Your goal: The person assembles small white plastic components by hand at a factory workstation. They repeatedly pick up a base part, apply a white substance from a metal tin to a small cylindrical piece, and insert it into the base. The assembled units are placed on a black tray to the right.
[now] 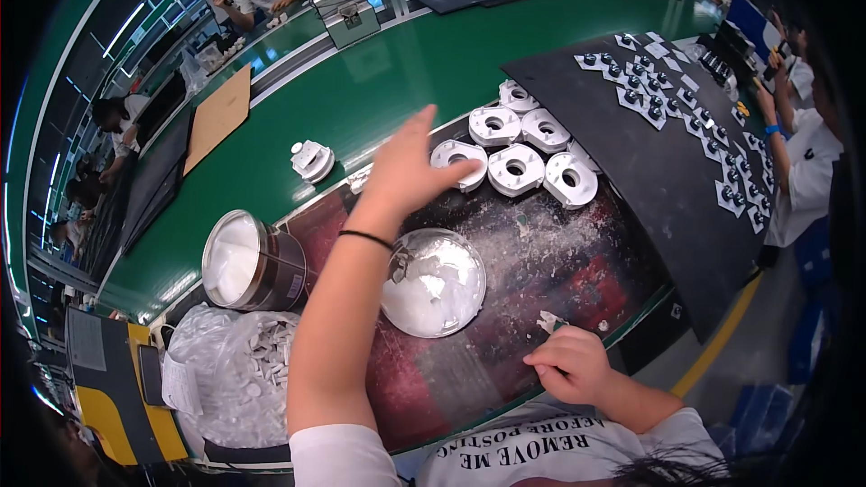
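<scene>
My left hand [406, 167] is stretched forward with thumb and fingers apart. Its thumb overlaps a white round housing [446, 155] with a central hole; whether it touches is unclear. Several similar housings, such as this white one [516, 171], are grouped just to the right. Low on the right, my right hand [574, 366] is closed around a small spatula-like tool [548, 321], its tip smeared with whitish paste and its handle mostly hidden. Between my hands lies a shallow round dish [435, 305] of glossy white paste.
A can [287, 261] of white paste stands left, beside a plastic bag [216, 352] of small white pieces. One white part [312, 161] sits apart on the green table [379, 81]. A black sheet [622, 153] bears several small assemblies. Other people work across the table and at right.
</scene>
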The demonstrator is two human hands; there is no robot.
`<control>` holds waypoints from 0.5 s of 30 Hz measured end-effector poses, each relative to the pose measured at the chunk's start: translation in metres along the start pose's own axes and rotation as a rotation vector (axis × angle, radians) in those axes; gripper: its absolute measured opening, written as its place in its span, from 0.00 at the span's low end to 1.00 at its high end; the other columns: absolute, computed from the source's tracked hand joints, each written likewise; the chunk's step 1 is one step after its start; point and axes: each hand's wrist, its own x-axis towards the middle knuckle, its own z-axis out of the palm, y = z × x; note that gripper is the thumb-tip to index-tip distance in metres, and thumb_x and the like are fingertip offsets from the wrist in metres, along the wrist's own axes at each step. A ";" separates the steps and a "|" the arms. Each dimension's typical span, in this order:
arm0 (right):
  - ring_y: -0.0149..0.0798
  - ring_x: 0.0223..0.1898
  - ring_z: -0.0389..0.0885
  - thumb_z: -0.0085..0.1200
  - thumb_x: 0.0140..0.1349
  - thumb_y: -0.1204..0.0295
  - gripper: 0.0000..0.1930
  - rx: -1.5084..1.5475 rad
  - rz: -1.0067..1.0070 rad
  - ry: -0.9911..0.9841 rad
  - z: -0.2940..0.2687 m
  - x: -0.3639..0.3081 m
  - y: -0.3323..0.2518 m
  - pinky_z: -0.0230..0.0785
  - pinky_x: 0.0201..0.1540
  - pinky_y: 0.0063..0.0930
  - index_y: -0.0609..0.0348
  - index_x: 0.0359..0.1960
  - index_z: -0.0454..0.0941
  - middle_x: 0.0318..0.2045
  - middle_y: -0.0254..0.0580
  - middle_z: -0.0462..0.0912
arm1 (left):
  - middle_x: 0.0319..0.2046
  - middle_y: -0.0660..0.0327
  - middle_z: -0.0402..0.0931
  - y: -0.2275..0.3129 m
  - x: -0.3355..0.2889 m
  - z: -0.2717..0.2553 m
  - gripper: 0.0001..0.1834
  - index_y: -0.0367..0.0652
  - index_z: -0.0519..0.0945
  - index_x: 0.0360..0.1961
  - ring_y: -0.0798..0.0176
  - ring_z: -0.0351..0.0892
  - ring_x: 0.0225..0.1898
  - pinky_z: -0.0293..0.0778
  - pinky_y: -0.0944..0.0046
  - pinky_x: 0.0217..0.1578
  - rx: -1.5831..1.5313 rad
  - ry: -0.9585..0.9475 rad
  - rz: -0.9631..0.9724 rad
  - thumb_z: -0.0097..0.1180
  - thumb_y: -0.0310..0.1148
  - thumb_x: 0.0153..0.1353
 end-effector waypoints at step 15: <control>0.41 0.23 0.75 0.54 0.47 0.81 0.08 0.000 0.022 0.083 0.000 0.000 -0.004 0.68 0.29 0.31 0.60 0.31 0.80 0.22 0.39 0.79 | 0.47 0.48 0.68 0.014 -0.042 -0.032 0.34 0.38 0.73 0.50 0.50 0.73 0.47 0.70 0.60 0.50 -0.005 -0.040 -0.041 0.64 0.41 0.40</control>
